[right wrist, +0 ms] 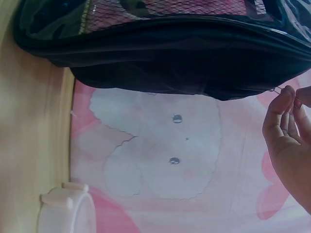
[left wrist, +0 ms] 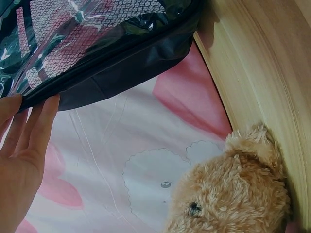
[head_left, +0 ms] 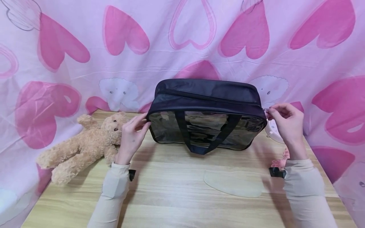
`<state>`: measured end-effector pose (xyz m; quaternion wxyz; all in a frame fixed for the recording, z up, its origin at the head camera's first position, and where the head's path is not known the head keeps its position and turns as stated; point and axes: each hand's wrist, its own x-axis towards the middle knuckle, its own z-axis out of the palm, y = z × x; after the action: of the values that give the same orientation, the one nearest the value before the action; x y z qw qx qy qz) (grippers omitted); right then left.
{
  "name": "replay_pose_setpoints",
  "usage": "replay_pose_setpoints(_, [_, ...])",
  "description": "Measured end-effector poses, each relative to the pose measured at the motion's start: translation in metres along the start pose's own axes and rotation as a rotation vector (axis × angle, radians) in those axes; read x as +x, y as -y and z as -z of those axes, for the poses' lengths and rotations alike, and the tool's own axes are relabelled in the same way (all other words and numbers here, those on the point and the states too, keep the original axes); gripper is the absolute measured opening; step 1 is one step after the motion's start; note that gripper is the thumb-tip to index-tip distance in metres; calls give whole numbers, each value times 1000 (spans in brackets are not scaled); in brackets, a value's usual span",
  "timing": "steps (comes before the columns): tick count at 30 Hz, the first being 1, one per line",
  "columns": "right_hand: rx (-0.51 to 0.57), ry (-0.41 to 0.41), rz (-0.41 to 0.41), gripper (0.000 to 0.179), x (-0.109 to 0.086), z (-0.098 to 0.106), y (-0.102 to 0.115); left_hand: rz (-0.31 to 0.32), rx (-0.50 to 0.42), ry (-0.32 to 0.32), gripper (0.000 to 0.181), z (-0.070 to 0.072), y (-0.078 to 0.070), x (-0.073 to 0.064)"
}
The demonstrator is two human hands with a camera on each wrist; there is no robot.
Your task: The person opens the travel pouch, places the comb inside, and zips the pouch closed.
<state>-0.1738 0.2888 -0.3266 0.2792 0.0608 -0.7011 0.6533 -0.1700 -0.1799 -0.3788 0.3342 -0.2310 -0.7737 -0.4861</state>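
Observation:
A black zippered bag with a clear front panel and a strap handle stands upright on the table. My left hand pinches its upper left edge, thumb in front and fingers behind. At the upper right end, my right hand pinches the small metal zipper pull between thumb and fingertips. The zipper line runs along the black top. Through the clear panel, pink mesh shows inside the bag in the left wrist view.
A tan teddy bear lies at the left, beside my left forearm. Behind the bag's right end is a white rounded object. A pink item lies by my right wrist. A pale translucent flat piece rests in front on the wooden table.

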Motion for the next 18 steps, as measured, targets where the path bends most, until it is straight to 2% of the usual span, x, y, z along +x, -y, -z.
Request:
replay_pose_setpoints(5, [-57,58,39,4,6,-4,10,0,0,8,37,0,-1,0])
replay_pose_setpoints(11, [-205,158,48,4,17,-4,19,-3,7,16,36,1,-1,0])
replay_pose_setpoints(18, [-320,233,9,7,22,-4,27,-2,25,9,35,0,-1,0])
